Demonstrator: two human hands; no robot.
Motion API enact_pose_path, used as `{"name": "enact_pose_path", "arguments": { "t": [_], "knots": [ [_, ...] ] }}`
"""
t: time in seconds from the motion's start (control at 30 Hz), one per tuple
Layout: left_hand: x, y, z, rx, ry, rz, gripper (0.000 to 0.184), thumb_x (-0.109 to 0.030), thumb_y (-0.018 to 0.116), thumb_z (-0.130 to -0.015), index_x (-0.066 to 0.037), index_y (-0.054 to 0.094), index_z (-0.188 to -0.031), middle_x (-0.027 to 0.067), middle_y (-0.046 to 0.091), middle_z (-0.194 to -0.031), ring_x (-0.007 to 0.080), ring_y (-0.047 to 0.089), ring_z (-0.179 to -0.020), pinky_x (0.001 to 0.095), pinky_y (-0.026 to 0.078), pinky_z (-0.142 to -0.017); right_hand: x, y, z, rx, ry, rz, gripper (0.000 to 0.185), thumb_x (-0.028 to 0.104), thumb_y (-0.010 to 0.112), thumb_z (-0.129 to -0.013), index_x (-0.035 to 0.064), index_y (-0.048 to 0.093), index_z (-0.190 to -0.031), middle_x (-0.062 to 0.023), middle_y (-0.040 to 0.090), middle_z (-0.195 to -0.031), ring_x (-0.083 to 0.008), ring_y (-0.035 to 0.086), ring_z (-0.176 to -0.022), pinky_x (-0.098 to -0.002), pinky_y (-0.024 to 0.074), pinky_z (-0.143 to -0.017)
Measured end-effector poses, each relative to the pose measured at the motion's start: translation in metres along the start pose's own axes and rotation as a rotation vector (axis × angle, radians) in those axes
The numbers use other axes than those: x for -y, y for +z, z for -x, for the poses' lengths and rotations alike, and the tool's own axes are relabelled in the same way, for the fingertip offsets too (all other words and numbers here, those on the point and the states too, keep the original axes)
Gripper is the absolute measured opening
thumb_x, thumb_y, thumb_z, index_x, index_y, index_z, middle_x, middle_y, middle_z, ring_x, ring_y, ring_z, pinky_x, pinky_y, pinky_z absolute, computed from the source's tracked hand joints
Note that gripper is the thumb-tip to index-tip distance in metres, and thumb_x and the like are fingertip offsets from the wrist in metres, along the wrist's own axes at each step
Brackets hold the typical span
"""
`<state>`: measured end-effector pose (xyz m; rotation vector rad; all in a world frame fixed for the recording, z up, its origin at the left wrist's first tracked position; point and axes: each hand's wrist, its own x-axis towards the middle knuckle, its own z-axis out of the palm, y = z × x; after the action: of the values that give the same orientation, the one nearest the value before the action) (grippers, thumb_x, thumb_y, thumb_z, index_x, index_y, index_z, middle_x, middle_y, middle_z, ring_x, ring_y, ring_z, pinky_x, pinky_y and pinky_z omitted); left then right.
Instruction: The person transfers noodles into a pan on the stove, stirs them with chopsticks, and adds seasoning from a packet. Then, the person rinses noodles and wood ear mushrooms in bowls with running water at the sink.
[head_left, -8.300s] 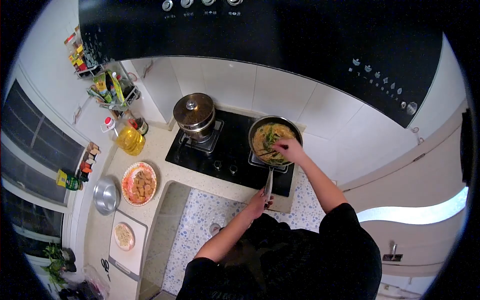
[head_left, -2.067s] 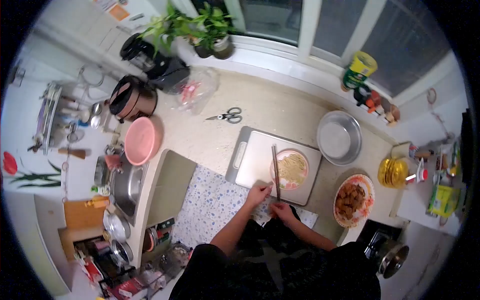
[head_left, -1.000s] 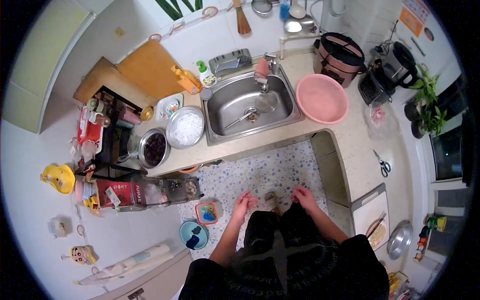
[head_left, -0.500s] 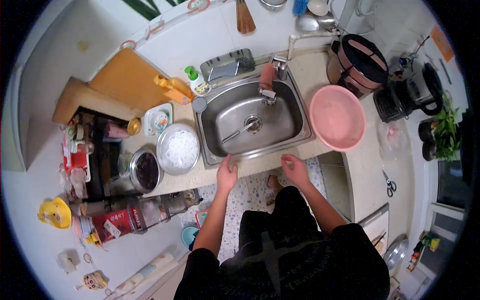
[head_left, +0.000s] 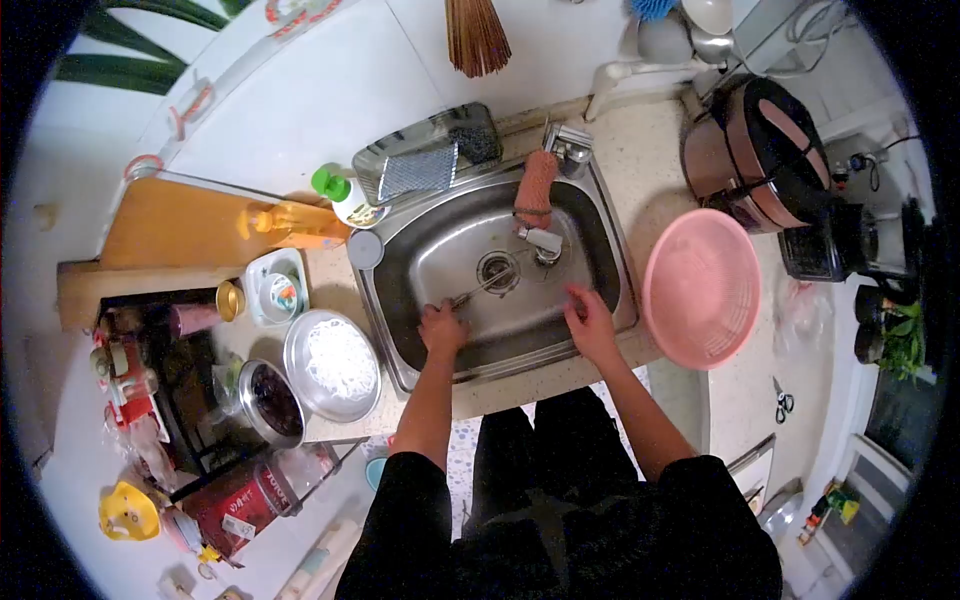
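A steel sink lies in front of me, with a thin metal utensil resting across its drain. My left hand is over the sink's near left part, its fingers at the utensil's handle end; whether they grip it is hard to see. Over the near right part is my right hand, fingers apart and holding nothing. The faucet, with a pink cloth cover, stands at the back right of the sink.
To the right are a pink basin and a cooker. Left of the sink stand a bowl of white pieces, a pot with dark contents, a soap bottle and a cutting board.
I have turned from the stove past the counter to the sink. The chopsticks I held earlier lie on the plate. Both hands have moved forward over the sink, the left reaching the utensil.
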<state>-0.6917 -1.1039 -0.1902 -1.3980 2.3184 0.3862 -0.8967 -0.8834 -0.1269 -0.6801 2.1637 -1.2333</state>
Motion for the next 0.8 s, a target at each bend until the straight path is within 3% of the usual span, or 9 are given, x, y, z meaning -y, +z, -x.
{"name": "enact_pose_path", "arguments": {
  "t": [0.1,0.4,0.5,0.6,0.7,0.73,0.8],
  "knots": [
    [-0.004,0.006,-0.015,0.024,0.015,-0.050,0.053,-0.035,0.072,-0.076,-0.021,0.058,-0.125,0.0160,0.050,-0.123,0.0378,0.053,-0.114,0.0538,0.045,-0.094,-0.013,0.003,0.006,-0.003,0.056,0.004,0.037,0.019,0.061,-0.092,0.0041,0.058,-0.125,-0.0195,0.061,-0.121,-0.0377,0.057,-0.112,-0.0443,0.0450,-0.096],
    [0.015,0.060,-0.050,-0.246,0.191,-0.255,0.026,-0.021,0.054,-0.090,-0.015,0.066,-0.112,0.0145,0.061,-0.109,0.0352,0.057,-0.110,0.0509,0.046,-0.085,0.006,0.011,0.029,-0.051,0.088,0.069,0.021,0.015,0.062,-0.090,0.0038,0.065,-0.107,-0.0186,0.064,-0.107,-0.0374,0.059,-0.103,-0.0440,0.0474,-0.091],
    [0.018,0.069,-0.052,-0.192,0.298,-0.284,0.024,-0.024,0.059,-0.086,-0.012,0.067,-0.105,0.0128,0.065,-0.108,0.0325,0.059,-0.108,0.0507,0.046,-0.085,0.016,0.016,0.033,-0.093,0.034,0.098,0.020,0.014,0.062,-0.089,0.0049,0.066,-0.106,-0.0182,0.064,-0.105,-0.0374,0.060,-0.101,-0.0441,0.0476,-0.091],
    [0.016,0.054,-0.035,-0.240,0.482,-0.150,0.028,-0.029,0.061,-0.086,-0.010,0.063,-0.106,0.0149,0.068,-0.102,0.0344,0.065,-0.095,0.0532,0.049,-0.079,0.022,0.022,0.033,-0.111,0.039,0.088,0.020,0.014,0.063,-0.089,0.0056,0.066,-0.106,-0.0173,0.065,-0.104,-0.0369,0.060,-0.101,-0.0441,0.0480,-0.090],
    [-0.012,-0.006,-0.006,0.156,0.279,0.120,0.034,-0.035,0.061,-0.088,-0.008,0.059,-0.109,0.0175,0.069,-0.094,0.0395,0.067,-0.084,0.0555,0.051,-0.073,0.021,0.032,0.041,-0.125,0.025,0.132,0.021,0.015,0.064,-0.088,0.0062,0.066,-0.107,-0.0165,0.065,-0.104,-0.0361,0.061,-0.101,-0.0443,0.0487,-0.090],
    [-0.015,-0.019,0.006,0.102,0.334,0.176,0.038,-0.039,0.056,-0.093,-0.007,0.056,-0.113,0.0198,0.069,-0.087,0.0429,0.067,-0.079,0.0557,0.052,-0.071,0.022,0.034,0.043,-0.127,0.004,0.140,0.021,0.015,0.064,-0.088,0.0064,0.066,-0.107,-0.0163,0.065,-0.104,-0.0358,0.061,-0.101,-0.0444,0.0490,-0.090],
    [-0.017,-0.056,0.029,0.135,0.321,0.148,0.039,-0.040,0.056,-0.092,-0.007,0.055,-0.114,0.0209,0.069,-0.089,0.0430,0.067,-0.083,0.0551,0.052,-0.073,0.018,0.038,0.049,-0.127,-0.002,0.143,0.023,0.016,0.064,-0.088,0.0065,0.066,-0.108,-0.0159,0.066,-0.104,-0.0356,0.062,-0.101,-0.0445,0.0497,-0.089]
  ]
}}
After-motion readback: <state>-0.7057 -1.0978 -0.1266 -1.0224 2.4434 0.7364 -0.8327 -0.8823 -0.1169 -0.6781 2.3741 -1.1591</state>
